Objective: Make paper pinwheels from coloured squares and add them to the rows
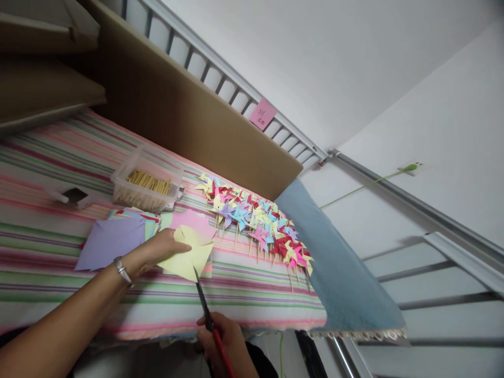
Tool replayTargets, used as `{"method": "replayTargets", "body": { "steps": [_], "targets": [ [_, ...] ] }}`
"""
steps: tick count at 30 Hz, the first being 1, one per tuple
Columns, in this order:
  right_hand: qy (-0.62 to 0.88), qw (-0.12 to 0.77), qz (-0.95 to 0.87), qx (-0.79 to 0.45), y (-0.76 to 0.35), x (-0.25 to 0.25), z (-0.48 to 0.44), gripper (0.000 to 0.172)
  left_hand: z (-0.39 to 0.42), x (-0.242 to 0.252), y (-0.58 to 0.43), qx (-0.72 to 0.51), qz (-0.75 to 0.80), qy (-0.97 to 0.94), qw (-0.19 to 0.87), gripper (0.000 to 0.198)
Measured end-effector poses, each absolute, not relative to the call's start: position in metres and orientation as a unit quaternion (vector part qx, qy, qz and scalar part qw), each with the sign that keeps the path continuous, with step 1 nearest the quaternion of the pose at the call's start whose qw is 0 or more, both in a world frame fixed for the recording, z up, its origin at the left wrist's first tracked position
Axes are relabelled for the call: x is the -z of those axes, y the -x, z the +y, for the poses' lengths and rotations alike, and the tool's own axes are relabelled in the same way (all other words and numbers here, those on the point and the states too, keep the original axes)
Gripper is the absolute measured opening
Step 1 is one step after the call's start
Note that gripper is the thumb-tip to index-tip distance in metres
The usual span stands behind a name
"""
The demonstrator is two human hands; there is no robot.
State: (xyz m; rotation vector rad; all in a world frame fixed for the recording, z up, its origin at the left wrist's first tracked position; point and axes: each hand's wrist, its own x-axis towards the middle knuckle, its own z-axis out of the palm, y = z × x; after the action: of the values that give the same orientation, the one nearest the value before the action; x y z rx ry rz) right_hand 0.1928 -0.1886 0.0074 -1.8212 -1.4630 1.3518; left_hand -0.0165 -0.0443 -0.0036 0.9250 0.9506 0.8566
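Note:
My left hand (159, 252) pinches a yellow paper square (188, 257), partly cut and folded, above the striped bedsheet (47, 247). My right hand (226, 344) grips red-handled scissors (205, 307) whose blade tips touch the paper's lower edge. A silver bracelet sits on my left wrist. A stack of coloured paper squares (114, 236), purple on top, lies just left of the held sheet, with a pink sheet (189, 220) behind it.
A row of finished paper pinwheels on sticks (255, 220) lies along the bed. A clear plastic box of wooden sticks (144, 186) stands behind the paper. A cardboard panel (189, 115), a blue cloth (334, 262) and metal bed rails (433, 220) border the bed.

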Motion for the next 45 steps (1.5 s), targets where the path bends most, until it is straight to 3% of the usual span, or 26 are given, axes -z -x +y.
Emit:
{"method": "replayTargets", "body": {
  "steps": [16, 35, 45],
  "targets": [
    [0.606, 0.242, -0.563, -0.507, -0.189, 0.011, -0.193, 0.063, -0.043, 0.003, 0.016, -0.383, 0.418, -0.404, 0.717, 0.032],
    [0.596, 0.302, -0.558, -0.492, -0.179, 0.021, -0.197, 0.058, -0.039, 0.014, 0.015, -0.39, 0.43, -0.424, 0.695, 0.034],
    [0.605, 0.253, -0.571, -0.494, -0.207, 0.007, -0.215, 0.064, -0.03, 0.014, 0.021, -0.41, 0.469, -0.431, 0.653, 0.034]
  ]
}}
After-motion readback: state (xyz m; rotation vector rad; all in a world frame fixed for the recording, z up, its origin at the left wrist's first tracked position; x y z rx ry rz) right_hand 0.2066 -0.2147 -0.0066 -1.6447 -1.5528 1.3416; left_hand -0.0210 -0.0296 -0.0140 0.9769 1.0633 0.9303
